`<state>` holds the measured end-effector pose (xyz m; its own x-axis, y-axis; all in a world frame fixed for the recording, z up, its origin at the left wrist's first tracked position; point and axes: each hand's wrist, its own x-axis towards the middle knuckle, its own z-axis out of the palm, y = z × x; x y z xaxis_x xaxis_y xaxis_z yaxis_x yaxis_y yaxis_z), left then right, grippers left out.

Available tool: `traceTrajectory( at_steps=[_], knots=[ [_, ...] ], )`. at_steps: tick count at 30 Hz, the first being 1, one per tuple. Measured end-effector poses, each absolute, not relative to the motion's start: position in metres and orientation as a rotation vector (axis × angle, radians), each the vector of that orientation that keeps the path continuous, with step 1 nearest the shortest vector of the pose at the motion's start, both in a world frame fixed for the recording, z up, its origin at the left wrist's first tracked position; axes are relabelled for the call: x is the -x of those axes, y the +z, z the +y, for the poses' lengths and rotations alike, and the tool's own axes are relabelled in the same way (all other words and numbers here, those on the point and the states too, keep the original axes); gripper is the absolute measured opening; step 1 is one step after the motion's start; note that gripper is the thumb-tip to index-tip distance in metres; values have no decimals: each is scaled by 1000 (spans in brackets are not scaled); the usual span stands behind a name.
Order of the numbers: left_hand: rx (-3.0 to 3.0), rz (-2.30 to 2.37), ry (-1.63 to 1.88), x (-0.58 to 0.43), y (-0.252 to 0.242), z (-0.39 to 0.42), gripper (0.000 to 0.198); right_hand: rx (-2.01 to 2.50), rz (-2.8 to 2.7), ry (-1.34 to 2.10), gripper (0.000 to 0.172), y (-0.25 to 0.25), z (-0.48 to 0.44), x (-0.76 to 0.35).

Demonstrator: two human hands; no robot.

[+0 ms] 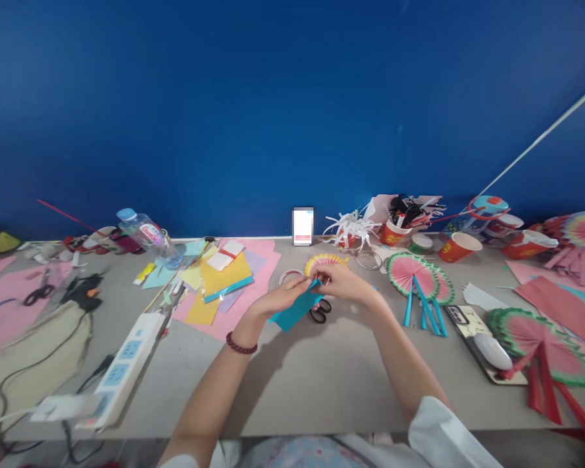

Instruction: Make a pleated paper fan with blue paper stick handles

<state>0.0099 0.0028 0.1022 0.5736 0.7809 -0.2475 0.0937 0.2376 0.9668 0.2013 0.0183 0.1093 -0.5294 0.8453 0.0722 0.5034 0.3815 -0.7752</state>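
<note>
Both of my hands meet over the middle of the table, pinching one blue sheet of paper [295, 312]. The fingers of my left hand [285, 290] close on its upper left part. My right hand [344, 281] grips the top corner, where the paper looks bent or folded; the fingertips partly hide it. Just behind the hands lies a yellow and pink pleated paper fan [324, 260], partly covered by my right hand. Under the paper's right side, the black handles of a pair of scissors [320, 312] show on the table.
Pink and green paper fans [414, 276] lie to the right, near a phone [468, 325] with a white mouse [492, 351] on it. Red paper cups [461, 247] stand behind. Leftward are coloured papers [227, 276], a plastic bottle [149, 234] and a power strip [127, 364].
</note>
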Motion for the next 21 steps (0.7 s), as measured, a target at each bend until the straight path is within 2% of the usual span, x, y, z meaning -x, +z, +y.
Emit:
traceTrajectory(
  at_steps=[5,9,16,21],
  knots=[
    [-1175,722,460,-11,98,4,42,1082,-2132,911,19,109,21,-199],
    [-1163,737,497,-12,97,6,41,1099,-2052,905,17,110,22,-201],
    [-1180,883,718,-15,96,9,42,1121,-1798,1166,27,104,28,-205],
    [-1184,927,828,-16,98,10,41,1093,-1733,1286,28,105,26,-201]
  ],
)
